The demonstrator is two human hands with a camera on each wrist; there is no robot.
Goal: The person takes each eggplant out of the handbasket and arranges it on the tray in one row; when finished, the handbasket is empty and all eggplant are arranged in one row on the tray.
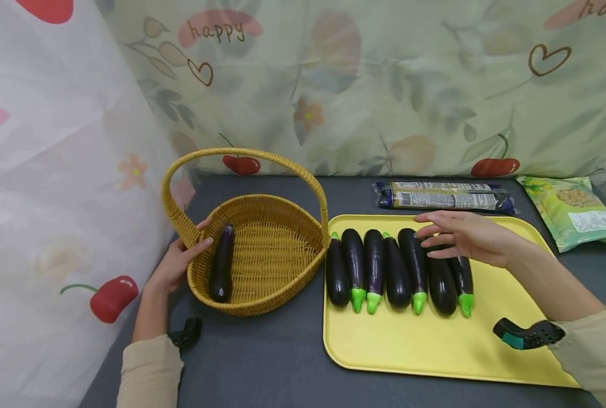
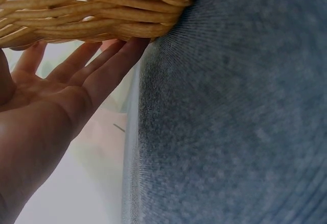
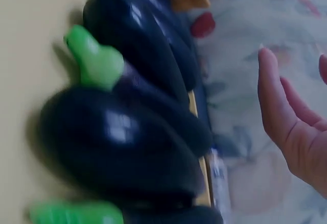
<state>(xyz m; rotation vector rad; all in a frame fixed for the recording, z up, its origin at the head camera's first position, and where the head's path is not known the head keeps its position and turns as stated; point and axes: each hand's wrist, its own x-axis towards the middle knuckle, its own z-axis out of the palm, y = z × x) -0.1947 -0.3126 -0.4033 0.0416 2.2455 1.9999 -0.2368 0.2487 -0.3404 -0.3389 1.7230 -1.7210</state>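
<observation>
A wicker basket (image 1: 267,241) with a tall arched handle holds one eggplant (image 1: 223,266) along its left side. My left hand (image 1: 178,260) grips the basket's left side by the handle's foot, thumb over the rim. In the left wrist view the fingers of the left hand (image 2: 66,91) reach up against the woven wall (image 2: 102,12). Several dark eggplants (image 1: 376,263) lie side by side on a yellow tray (image 1: 384,345), some with green caps toward me. Over the right end of that row hovers my right hand (image 1: 461,235), its fingers extended and holding nothing.
Behind the tray lies a long dark-and-white package (image 1: 443,196). A green bag (image 1: 573,209) is at the back right. Printed cloth (image 1: 303,90) hangs behind and to the left of the grey table (image 1: 262,362).
</observation>
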